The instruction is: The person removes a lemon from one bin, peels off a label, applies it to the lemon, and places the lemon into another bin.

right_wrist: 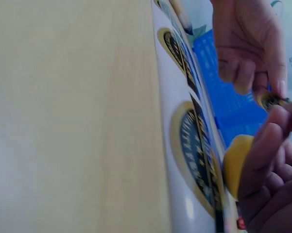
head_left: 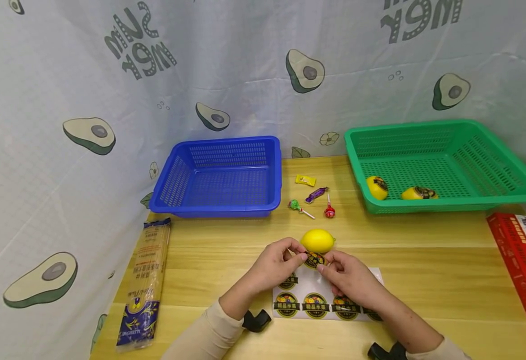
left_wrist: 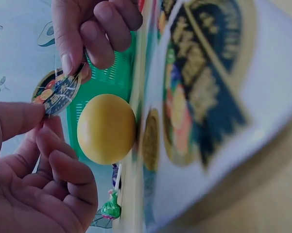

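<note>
A round black-and-gold sticker (head_left: 314,259) with a fruit picture is pinched at its two sides by my left hand (head_left: 279,265) and my right hand (head_left: 352,278). In the left wrist view, thumb and finger of each hand grip opposite edges of the sticker (left_wrist: 57,92). Just beyond it a yellow lemon (head_left: 318,241) lies on the table, and the left wrist view shows its bare side (left_wrist: 107,129). Below both hands lies a white sticker sheet (head_left: 326,316) with several more of these labels; my right hand and forearm cover part of it.
A blue basket (head_left: 227,213) stands at the back left. The green basket (head_left: 425,204) at the back right holds two labelled lemons (head_left: 377,187). Between them lie wrapped candies (head_left: 316,194) and lollipops (head_left: 329,211). A spaghetti pack (head_left: 144,285) flanks the left, a red box (head_left: 521,270) the right.
</note>
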The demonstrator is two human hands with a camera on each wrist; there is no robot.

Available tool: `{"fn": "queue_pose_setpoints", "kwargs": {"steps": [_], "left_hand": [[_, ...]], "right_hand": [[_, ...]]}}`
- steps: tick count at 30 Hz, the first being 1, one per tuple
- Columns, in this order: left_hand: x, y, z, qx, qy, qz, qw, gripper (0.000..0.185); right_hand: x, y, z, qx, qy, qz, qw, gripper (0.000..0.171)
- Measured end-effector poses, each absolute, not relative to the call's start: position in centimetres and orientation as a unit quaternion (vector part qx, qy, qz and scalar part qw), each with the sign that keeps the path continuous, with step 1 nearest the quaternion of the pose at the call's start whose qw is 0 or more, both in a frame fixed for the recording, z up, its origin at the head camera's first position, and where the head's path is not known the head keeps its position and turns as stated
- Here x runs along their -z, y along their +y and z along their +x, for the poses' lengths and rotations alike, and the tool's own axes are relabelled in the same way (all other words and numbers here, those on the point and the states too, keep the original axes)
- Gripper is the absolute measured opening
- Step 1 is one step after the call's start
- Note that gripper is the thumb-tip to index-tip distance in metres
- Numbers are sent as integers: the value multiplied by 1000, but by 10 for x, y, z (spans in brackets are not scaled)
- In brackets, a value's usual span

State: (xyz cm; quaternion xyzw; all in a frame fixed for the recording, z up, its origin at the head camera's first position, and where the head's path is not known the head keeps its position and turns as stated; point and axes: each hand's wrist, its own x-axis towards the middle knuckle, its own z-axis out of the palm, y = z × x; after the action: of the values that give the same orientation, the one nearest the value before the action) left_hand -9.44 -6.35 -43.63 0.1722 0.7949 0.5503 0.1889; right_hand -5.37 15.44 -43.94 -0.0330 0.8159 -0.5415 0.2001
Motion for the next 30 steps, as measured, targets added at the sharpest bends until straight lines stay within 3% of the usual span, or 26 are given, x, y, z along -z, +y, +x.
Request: {"fn": "queue_pose_setpoints", "kwargs": {"steps": [15,30], "left_hand": [[412,-36,-153,-482,831,221,168,13],[416,-25,-166,-444,852,180,210,13]], "right_hand": [[441,146,-65,631,753,132,128,32],[442,144,-68,616,760,159,134,36]]}}
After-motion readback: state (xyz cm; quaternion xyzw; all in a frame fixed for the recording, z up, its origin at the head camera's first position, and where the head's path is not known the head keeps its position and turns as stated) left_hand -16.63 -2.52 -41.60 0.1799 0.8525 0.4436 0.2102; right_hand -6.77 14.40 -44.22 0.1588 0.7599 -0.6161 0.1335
